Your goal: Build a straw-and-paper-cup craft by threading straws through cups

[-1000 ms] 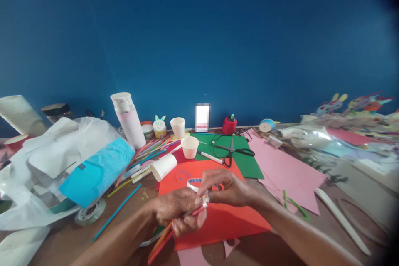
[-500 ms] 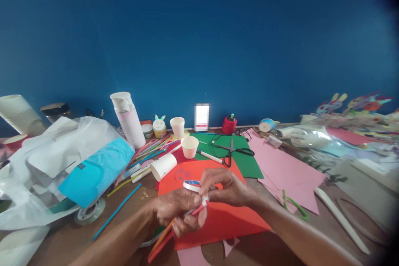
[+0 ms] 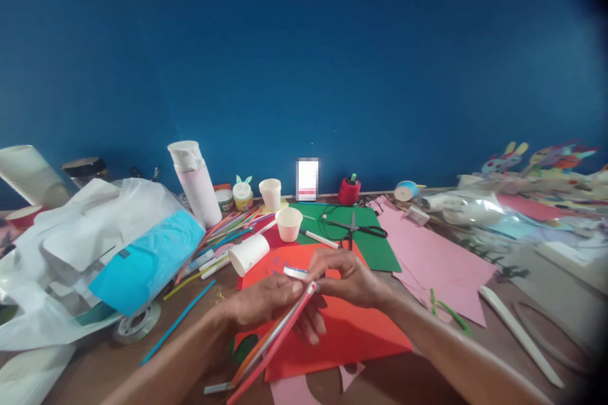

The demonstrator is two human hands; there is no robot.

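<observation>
My left hand (image 3: 270, 299) is closed around a bundle of thin sticks (image 3: 274, 343), red, orange and whitish, that slants down toward the front edge. A small white ring-shaped piece (image 3: 295, 273) shows at the fingertips, between both hands. My right hand (image 3: 346, 278) pinches at the top end of the bundle; what exactly its fingertips hold is too small to make out. Under both hands lies an orange-red sheet (image 3: 346, 335). A drawn circle on that sheet is partly hidden behind the ring.
Paper cups (image 3: 249, 254) and a marker (image 3: 320, 238) stand or lie beyond the hands. Black-handled scissors (image 3: 370, 230) rest on green paper (image 3: 380, 253). Pink paper (image 3: 441, 266) is at right; a plastic bag (image 3: 57, 247) and tape roll (image 3: 137, 323) at left.
The bundle has turned, and more of its length shows below my hands. The white ring has tilted and looks flatter. My left fingers have spread lower, and my right hand has shifted slightly.
</observation>
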